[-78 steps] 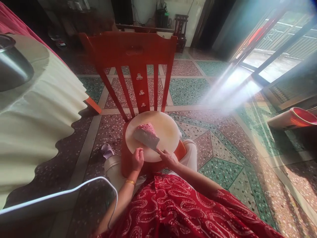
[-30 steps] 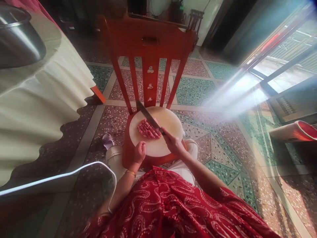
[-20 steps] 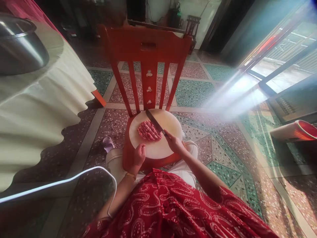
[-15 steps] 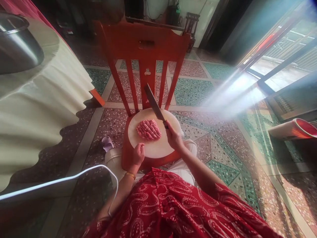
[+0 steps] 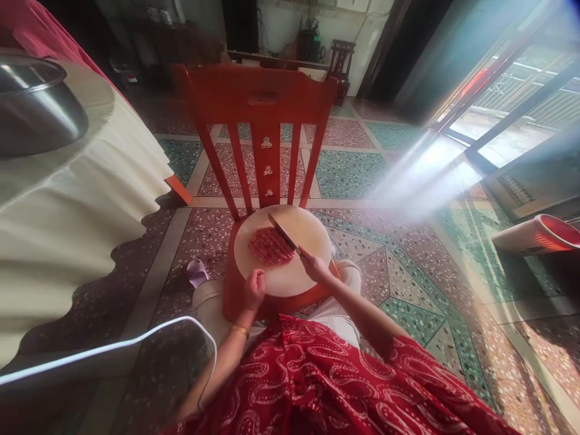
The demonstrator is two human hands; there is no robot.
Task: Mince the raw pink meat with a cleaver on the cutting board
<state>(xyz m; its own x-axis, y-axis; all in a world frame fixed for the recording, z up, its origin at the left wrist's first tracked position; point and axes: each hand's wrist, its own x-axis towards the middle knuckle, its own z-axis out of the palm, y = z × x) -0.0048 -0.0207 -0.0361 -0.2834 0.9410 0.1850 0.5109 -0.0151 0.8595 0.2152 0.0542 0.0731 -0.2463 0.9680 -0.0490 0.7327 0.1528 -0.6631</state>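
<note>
Minced meat (image 5: 268,246) lies in a flat, ridged mound on a round pale cutting board (image 5: 294,283), which rests on the seat of a red wooden chair. My right hand (image 5: 316,267) is wrapped round the handle of a cleaver (image 5: 281,232). The blade is down at the right side of the meat, pointing away and to the left. My left hand (image 5: 254,289) is curled closed by the board's near left edge, beside the meat; I make out nothing in its fingers.
The chair's slatted back (image 5: 265,90) rises behind the board. To the left, a metal pot (image 5: 40,109) stands on a cloth-covered table (image 5: 99,151). A white cable (image 5: 113,344) crosses at lower left. A red-rimmed bin (image 5: 521,235) is at the right.
The cleaver has come down from its raised position onto the meat's right side, my right hand lowering with it. My left hand keeps nearly the same place by the board.
</note>
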